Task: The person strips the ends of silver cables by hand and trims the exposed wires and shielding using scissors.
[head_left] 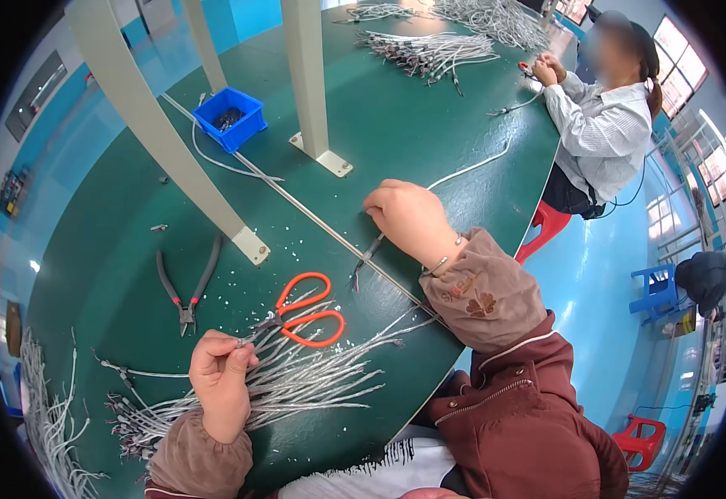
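My left hand [221, 378] is closed in a pinch on a white braided cable [151, 374], whose tip shows by the thumb. Right beside those fingers lie orange-handled scissors [323, 314], on top of a bundle of white cables [313, 387]. My right hand [413, 220] is curled with its knuckles up, over another white cable [475, 164]. That cable passes beneath the hand, and its grey end with bare wires [369, 251] comes out below. The right fingertips are mostly hidden, so their grip is unclear. Pliers with dark handles [186, 312] lie spread on the green table [213, 195].
A blue bin [230, 118] of small dark parts stands near beige frame legs [309, 75]. A thin metal strip [313, 218] crosses the table. More cables [429, 51] lie at the far side, where a co-worker [600, 108] sits. White scraps are scattered about.
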Demonstrator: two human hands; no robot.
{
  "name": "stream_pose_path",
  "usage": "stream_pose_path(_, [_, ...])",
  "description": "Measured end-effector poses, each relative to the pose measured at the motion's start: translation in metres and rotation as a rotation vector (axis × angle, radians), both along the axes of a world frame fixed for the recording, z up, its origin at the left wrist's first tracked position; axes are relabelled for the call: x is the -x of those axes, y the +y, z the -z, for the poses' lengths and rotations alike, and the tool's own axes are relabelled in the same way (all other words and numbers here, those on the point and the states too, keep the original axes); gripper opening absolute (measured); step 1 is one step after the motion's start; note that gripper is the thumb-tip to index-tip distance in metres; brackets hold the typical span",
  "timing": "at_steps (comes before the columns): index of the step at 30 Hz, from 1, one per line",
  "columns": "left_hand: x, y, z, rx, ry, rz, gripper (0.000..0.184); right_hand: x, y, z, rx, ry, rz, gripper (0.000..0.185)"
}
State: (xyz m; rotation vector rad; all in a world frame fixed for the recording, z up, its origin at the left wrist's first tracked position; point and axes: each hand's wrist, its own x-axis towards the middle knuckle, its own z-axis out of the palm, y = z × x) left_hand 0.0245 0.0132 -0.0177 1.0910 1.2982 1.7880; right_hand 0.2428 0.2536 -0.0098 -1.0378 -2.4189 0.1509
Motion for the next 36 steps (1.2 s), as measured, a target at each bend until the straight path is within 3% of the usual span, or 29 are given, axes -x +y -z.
stream_pose_path(5, [0.001,-0.001,0.001,-0.004,0.005,0.013,0.012,-0.009,-0.019,-0.01,-0.071,0.114,0.021,0.008])
stream_pose_path(23, [0.001,-0.002,0.002,0.0,-0.004,0.028,0.011,-0.024,-0.029,0.002,-0.024,-0.039,-0.023,0.01])
stream_pose_path(26, [0.002,-0.002,0.002,-0.001,-0.001,0.03,0.011,-0.025,-0.02,-0.016,0.112,-0.178,-0.006,0.012])
stream_pose_path(30, [0.001,-0.002,0.001,0.015,-0.021,0.023,0.012,-0.008,0.016,-0.026,0.095,-0.066,-0.009,0.015])
stream_pose_path(36, [0.002,-0.002,0.001,0.011,-0.045,0.02,0.012,0.011,0.058,0.017,0.027,0.035,-0.039,0.017])
